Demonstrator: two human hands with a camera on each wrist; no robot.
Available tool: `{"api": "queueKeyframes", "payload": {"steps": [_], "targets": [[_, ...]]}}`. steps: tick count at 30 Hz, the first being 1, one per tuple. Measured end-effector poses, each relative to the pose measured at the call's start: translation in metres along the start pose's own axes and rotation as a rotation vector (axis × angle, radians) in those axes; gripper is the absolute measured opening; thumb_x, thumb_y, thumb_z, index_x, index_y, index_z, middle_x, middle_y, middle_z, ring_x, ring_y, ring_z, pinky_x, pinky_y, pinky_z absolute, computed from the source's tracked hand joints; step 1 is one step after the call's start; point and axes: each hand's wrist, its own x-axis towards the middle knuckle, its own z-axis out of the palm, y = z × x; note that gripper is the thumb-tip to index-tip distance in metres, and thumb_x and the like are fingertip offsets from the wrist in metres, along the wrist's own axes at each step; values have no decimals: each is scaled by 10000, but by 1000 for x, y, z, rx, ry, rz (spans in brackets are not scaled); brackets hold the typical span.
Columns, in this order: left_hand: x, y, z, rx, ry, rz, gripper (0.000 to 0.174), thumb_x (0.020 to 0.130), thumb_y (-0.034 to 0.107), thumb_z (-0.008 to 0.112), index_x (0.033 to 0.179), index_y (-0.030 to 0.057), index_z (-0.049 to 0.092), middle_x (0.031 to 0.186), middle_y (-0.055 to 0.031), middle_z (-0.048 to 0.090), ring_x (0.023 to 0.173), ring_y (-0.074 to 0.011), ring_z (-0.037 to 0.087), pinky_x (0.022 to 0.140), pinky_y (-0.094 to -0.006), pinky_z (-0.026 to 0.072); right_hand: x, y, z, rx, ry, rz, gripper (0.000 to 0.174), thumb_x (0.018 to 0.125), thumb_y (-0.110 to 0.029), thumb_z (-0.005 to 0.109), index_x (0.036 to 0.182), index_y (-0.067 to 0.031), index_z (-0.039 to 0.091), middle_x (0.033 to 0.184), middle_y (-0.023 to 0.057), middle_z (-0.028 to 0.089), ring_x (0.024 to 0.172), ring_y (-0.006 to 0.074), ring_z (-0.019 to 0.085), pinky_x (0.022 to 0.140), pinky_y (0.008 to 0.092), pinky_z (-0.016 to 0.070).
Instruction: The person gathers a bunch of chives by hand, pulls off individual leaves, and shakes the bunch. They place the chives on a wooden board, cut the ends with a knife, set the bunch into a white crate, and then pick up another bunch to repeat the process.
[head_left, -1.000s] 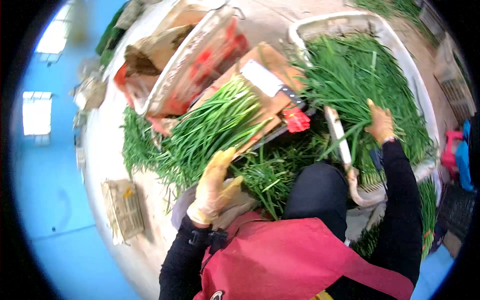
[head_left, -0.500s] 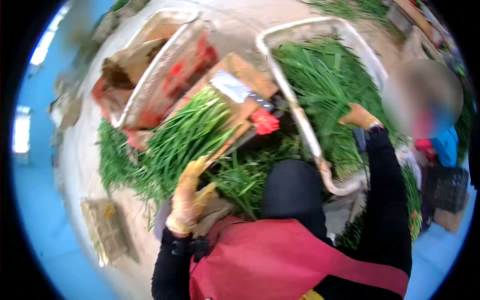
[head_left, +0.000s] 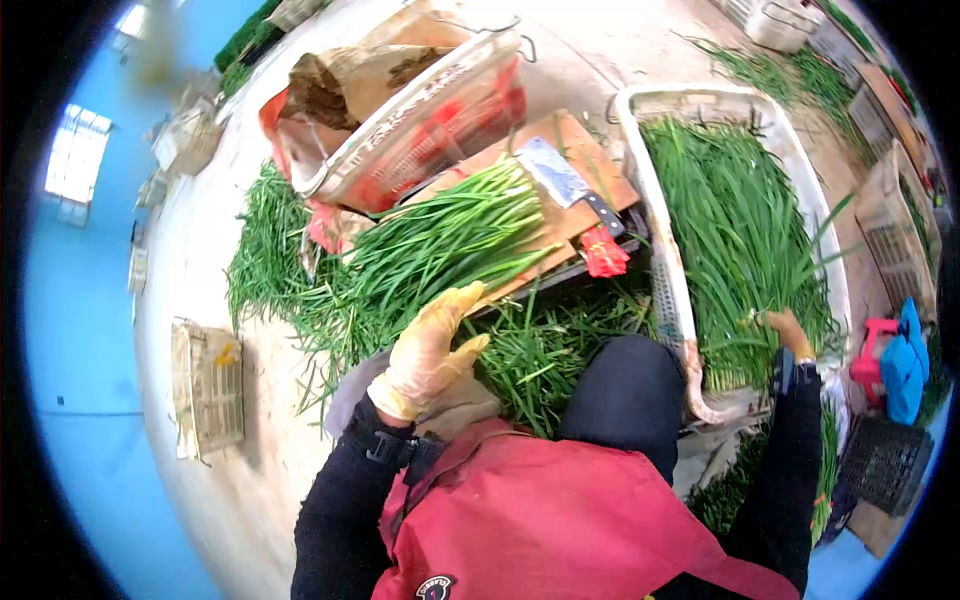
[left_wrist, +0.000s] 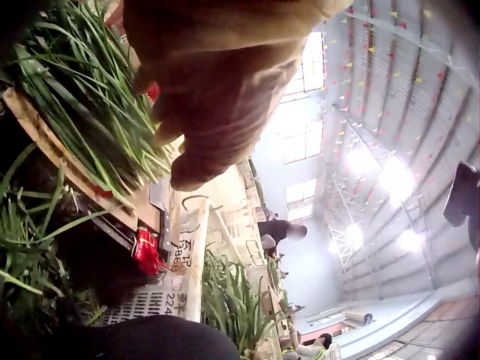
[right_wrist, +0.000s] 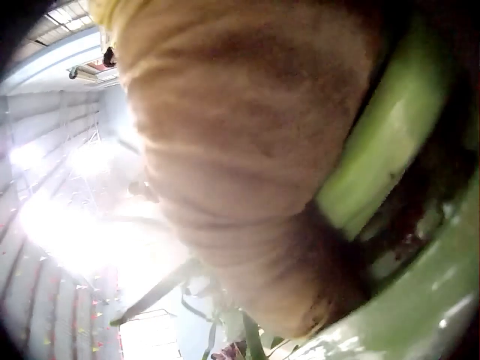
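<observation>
In the head view my gloved left hand (head_left: 428,350) hovers at the near edge of the wooden board (head_left: 600,165), fingers extended and thumb apart, holding nothing. A bunch of long Chinese chives (head_left: 450,225) lies on the board, pale stem ends to the right. Beside it rests a cleaver (head_left: 555,172) with a black handle. My gloved right hand (head_left: 790,333) is low in the white crate (head_left: 688,320), fingers curled at the stem ends of more chives (head_left: 735,240). The right wrist view shows a thick pale-green stalk (right_wrist: 390,135) against the curled fingers; the fingertips are partly hidden.
A red-stained white crate (head_left: 430,130) lined with brown sacking stands behind the board. Loose greens (head_left: 540,345) cover the floor by my knee. Red ribbon (head_left: 604,252) hangs at the board's corner. At right are a black crate (head_left: 885,462) and a pink stool (head_left: 872,355).
My right hand has drawn back toward me, from the middle of the chives to their stem ends at the crate's near side. My left hand stays raised by the board.
</observation>
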Motion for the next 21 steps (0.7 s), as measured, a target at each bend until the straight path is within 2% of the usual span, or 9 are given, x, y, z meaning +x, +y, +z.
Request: {"api": "queueKeyframes", "payload": {"steps": [2,4,6,9,13,14,16,18,21], "targets": [[4,-2,-6,30,0,-10,626,828,85,719,1404,45,476,1372,-151,535,1287,-288,491,1099,-358,361,-6,-30,8,580,-106,188,303,995,-214,443,1162,-132,683,1159,-1,703,1087,127,624,1132,426,297],[12,-7,-6,-34,-39,9,614,832,122,719,1395,46,484,1363,-162,539,1280,-301,497,1093,-362,370,-8,11,2,81,28,-81,347,1013,-263,407,1202,-125,663,1184,9,694,1094,126,622,1095,377,340],[14,-14,1,4,-74,60,580,842,159,711,1367,28,504,1326,-189,554,1260,-329,505,1076,-378,384,8,9,-2,-51,47,-191,362,1020,-280,396,1227,-124,648,1197,17,688,1099,136,621,1059,338,373],[15,-23,13,-93,-131,78,569,849,258,708,1329,9,531,1285,-201,579,1239,-341,519,1062,-381,399,1,-60,5,428,85,-116,305,960,-205,506,1092,-4,693,1124,81,695,949,203,675,845,363,551],[20,-20,18,-164,-198,45,576,877,301,680,1336,-9,521,1313,-210,569,1251,-334,520,1072,-377,391,10,-41,1,-84,215,-12,317,949,-247,524,1138,-63,699,1218,54,683,1070,177,636,947,283,435],[22,-18,18,-181,-205,31,585,880,307,677,1344,-9,514,1325,-214,561,1259,-333,516,1074,-375,389,8,-54,-5,3,117,-66,308,919,-192,546,1160,-65,690,1242,62,671,1084,182,635,954,289,444],[29,-9,17,-237,-256,44,602,885,320,671,1359,-10,500,1348,-220,545,1273,-331,507,1079,-372,385,-19,-178,45,36,162,-300,341,867,-91,575,1192,-61,674,1275,80,651,1116,185,629,980,303,456],[41,1,17,-330,-310,20,608,886,261,698,1376,-23,478,1384,-192,529,1281,-267,507,1083,-346,381,-18,-208,59,412,55,-183,418,866,-155,630,1259,-16,595,1276,125,632,1115,217,628,966,341,484],[53,18,30,-973,-445,-269,605,915,142,676,1420,-48,404,1412,-149,490,1277,-183,470,1078,-322,387,-5,-235,64,922,-21,-58,626,866,-251,712,1360,50,475,1277,193,605,1114,266,626,945,398,528]]}}
